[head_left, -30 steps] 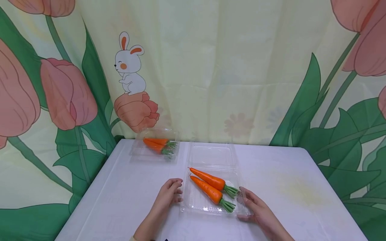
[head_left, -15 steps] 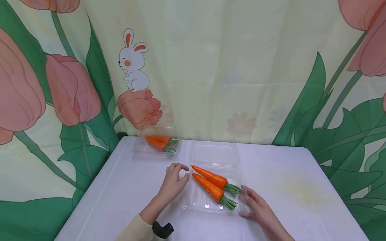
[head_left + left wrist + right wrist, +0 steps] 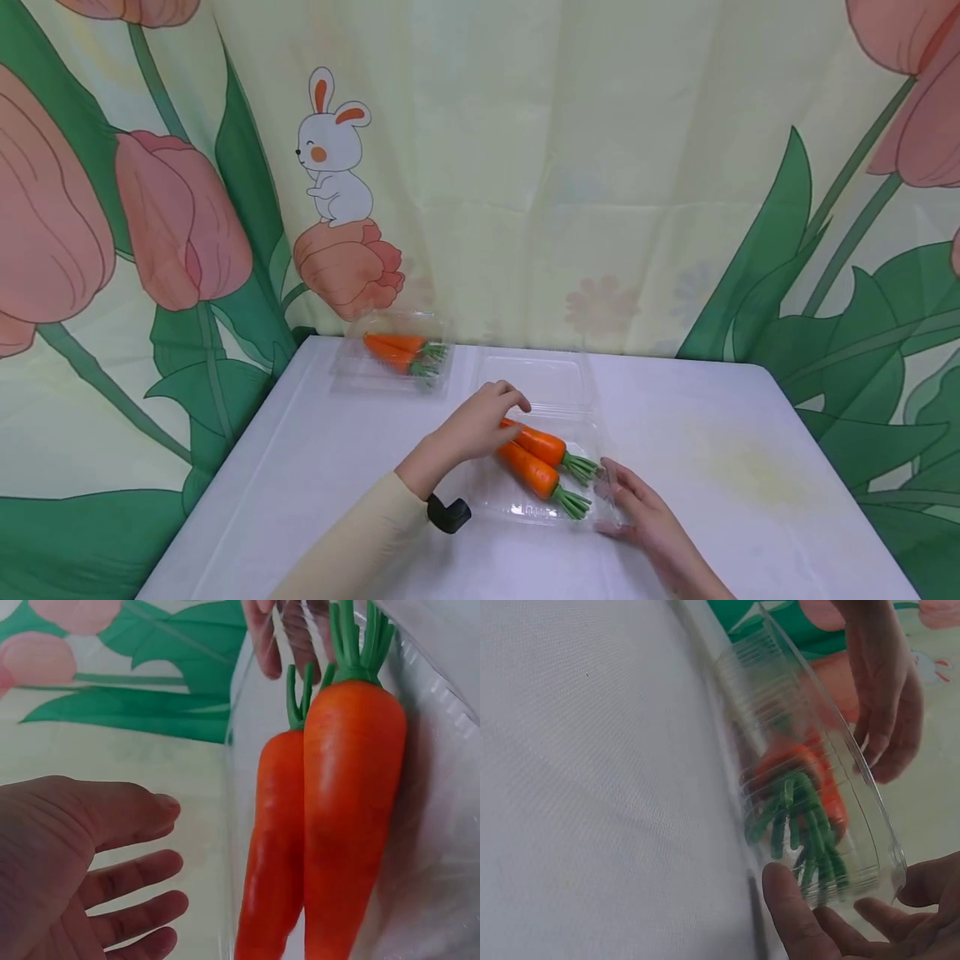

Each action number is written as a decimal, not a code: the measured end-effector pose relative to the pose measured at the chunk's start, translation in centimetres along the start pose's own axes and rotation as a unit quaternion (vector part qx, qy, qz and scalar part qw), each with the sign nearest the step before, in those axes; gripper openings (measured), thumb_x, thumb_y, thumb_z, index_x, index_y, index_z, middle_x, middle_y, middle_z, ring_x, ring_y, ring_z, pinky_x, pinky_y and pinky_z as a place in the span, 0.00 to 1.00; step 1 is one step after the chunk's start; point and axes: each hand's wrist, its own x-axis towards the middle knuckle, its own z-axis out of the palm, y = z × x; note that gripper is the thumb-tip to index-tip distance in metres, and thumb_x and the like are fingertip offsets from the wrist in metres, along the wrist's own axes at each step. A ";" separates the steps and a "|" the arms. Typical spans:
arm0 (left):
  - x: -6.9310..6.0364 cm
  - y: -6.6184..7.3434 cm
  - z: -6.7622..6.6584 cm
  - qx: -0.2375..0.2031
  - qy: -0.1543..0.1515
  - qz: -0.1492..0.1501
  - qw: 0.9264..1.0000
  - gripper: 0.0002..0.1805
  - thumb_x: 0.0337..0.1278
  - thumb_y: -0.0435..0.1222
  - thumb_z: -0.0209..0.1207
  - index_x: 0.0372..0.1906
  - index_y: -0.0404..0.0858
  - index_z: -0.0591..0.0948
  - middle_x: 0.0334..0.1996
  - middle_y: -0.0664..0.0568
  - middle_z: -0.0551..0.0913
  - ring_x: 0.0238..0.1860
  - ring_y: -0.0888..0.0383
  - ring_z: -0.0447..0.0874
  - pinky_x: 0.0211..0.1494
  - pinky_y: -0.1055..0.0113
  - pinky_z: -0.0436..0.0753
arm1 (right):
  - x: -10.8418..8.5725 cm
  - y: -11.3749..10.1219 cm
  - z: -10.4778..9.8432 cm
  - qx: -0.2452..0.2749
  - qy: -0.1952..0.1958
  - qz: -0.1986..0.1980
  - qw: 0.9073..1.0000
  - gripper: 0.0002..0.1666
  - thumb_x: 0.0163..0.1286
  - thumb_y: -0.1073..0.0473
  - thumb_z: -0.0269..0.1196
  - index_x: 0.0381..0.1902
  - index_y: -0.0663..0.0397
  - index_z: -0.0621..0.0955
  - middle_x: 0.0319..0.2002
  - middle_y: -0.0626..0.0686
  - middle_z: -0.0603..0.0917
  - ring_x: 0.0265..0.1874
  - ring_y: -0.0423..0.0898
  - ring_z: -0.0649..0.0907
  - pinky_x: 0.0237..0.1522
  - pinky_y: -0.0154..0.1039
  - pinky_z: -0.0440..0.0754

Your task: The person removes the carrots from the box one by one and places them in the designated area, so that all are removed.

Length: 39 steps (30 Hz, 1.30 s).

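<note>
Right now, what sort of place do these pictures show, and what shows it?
Probably a small staged set: a white table, a curtain printed with tulips behind it, and carrots in clear containers.

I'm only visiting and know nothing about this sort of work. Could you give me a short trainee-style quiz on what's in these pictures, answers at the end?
1. Multiple choice: how many carrots lie in the open box?
A) one
B) two
C) four

2. True or false: the left hand is gripping a carrot.

3. Fill in: a second box with carrots sits near the far ___ corner of the table.

Key
1. B
2. False; the left hand holds nothing.
3. left
</note>
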 end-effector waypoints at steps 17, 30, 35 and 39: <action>3.7 2.8 2.3 0.186 -0.105 0.070 0.974 0.15 0.67 0.37 0.64 0.54 0.57 0.86 0.46 0.58 0.83 0.45 0.58 0.76 0.50 0.67 0.79 | 0.2 0.2 0.3 -0.001 -0.002 -0.012 1.000 0.32 0.82 0.61 0.46 0.81 0.57 0.59 0.80 0.69 0.54 0.76 0.68 0.62 0.50 0.52 0.88; 3.5 5.6 3.3 0.219 -0.145 0.044 0.964 0.18 0.65 0.37 0.67 0.55 0.61 0.86 0.43 0.57 0.82 0.40 0.58 0.72 0.40 0.69 0.78 | 0.2 0.2 0.5 0.020 -0.004 -0.012 1.000 0.31 0.83 0.61 0.46 0.80 0.57 0.59 0.81 0.65 0.55 0.76 0.68 0.60 0.50 0.53 0.88; 3.6 5.6 3.6 0.220 -0.149 0.042 0.963 0.18 0.65 0.37 0.67 0.56 0.60 0.86 0.39 0.59 0.83 0.38 0.59 0.71 0.41 0.67 0.78 | 0.2 0.2 0.5 0.022 0.005 -0.014 1.000 0.31 0.82 0.61 0.47 0.80 0.57 0.61 0.80 0.66 0.57 0.76 0.67 0.62 0.49 0.53 0.88; 3.7 5.5 3.8 0.217 -0.147 0.041 0.964 0.18 0.65 0.37 0.68 0.55 0.59 0.86 0.36 0.60 0.82 0.37 0.60 0.72 0.44 0.65 0.79 | 0.1 0.4 0.5 0.025 0.012 -0.023 0.999 0.29 0.83 0.60 0.47 0.77 0.59 0.61 0.77 0.69 0.59 0.73 0.65 0.65 0.48 0.53 0.89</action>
